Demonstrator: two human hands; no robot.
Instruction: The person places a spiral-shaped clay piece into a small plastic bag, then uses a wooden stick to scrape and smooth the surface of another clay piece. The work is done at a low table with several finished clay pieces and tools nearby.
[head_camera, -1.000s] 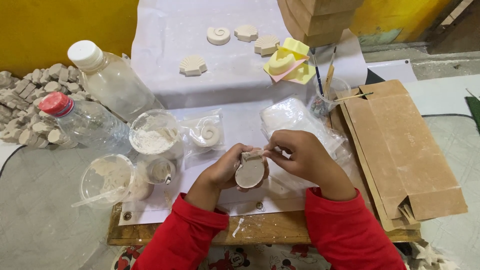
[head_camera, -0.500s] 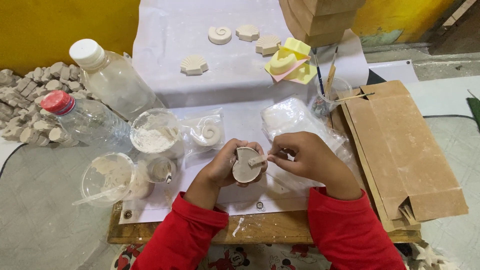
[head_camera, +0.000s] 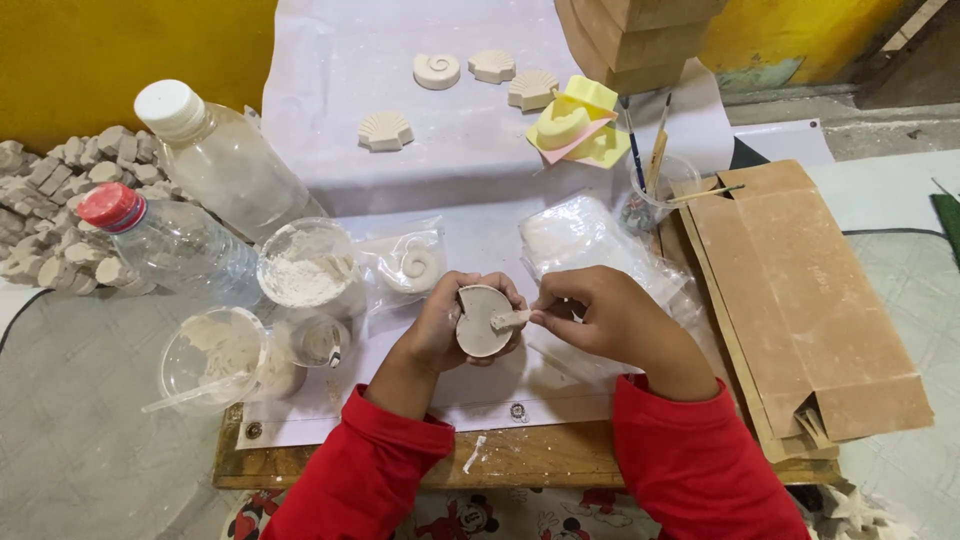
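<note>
Since the earlier frame my left hand (head_camera: 445, 325) has turned the round plaster piece (head_camera: 484, 322) a bit, flat grey face up. Fingers clamped around its edge, held just above the white sheet (head_camera: 470, 235). My right hand (head_camera: 600, 318) pinches a small stick (head_camera: 508, 320), tip touching the piece's face. Plastic cup (head_camera: 305, 265) of white powder sits left, near two bottles (head_camera: 200, 200).

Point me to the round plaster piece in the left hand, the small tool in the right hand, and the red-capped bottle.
Round plaster piece (head_camera: 482, 322), head view, on its pale flat face.
Small tool (head_camera: 508, 319), head view, on its whitish shaft by the fingertips.
Red-capped bottle (head_camera: 170, 240), head view, on its clear body.
</note>
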